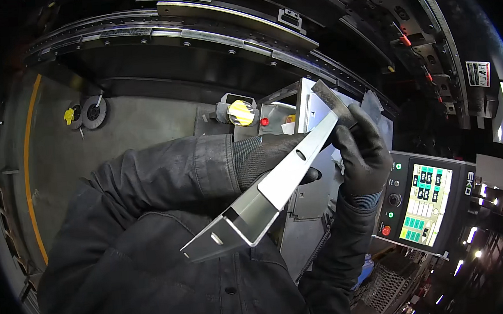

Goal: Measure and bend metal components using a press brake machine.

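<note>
A long bent sheet-metal bracket slants across the middle, its far end up and right, its near end over my chest. It has folded sides and slots. My gloved left hand reaches from the left and is closed around the bracket from behind; most of its fingers are hidden, one dark fingertip shows past the right edge. At the far end my gloved right hand is closed with curled fingers on a short flat steel strip, which looks like the blade of a square. The strip touches or nearly touches the bracket's tip.
A press machine's long bed runs across the back. At right stands a control panel with a lit screen and red button. Behind the bracket are a grey cabinet and a yellow-striped roll. Wheels rest on the floor at left.
</note>
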Demonstrator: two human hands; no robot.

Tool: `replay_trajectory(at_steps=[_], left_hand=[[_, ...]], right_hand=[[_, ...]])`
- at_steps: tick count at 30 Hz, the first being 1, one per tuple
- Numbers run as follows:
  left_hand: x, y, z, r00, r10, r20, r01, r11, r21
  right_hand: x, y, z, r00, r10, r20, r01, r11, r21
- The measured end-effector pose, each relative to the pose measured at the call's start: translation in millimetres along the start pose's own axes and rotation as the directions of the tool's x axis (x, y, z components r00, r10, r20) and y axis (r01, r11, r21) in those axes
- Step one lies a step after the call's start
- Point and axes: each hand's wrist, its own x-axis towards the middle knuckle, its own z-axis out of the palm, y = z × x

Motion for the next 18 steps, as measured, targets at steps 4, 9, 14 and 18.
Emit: replay_trajectory(at_steps=[4, 9, 14, 18], left_hand=[[8.9, -22.0, -4.2, 0.885, 0.316, 0.342, -0.003, 0.738, -0.675], [12.2, -39.7, -10.3, 0.639, 0.714, 0.287, 0.250, 0.160, -0.955], [-17.9, -24.0, -21.6, 0.815, 0.536, 0.219, 0.150, 0.169, -0.974], [-31.9, -18.3, -25.9, 0.909, 0.387, 0.156, 0.093, 0.175, -0.980]], right_hand=[[2.5, 0.6, 2.0, 1.000, 0.022, 0.008, -0.023, 0.999, 0.046], [0.9, 12.1, 0.2, 0.996, 0.078, 0.036, -0.081, 0.992, 0.096], [-1.0, 17.9, -4.7, 0.997, 0.073, 0.005, -0.073, 0.997, 0.031], [2.7, 13.5, -4.7, 0.994, 0.102, 0.037, -0.102, 0.995, -0.002]])
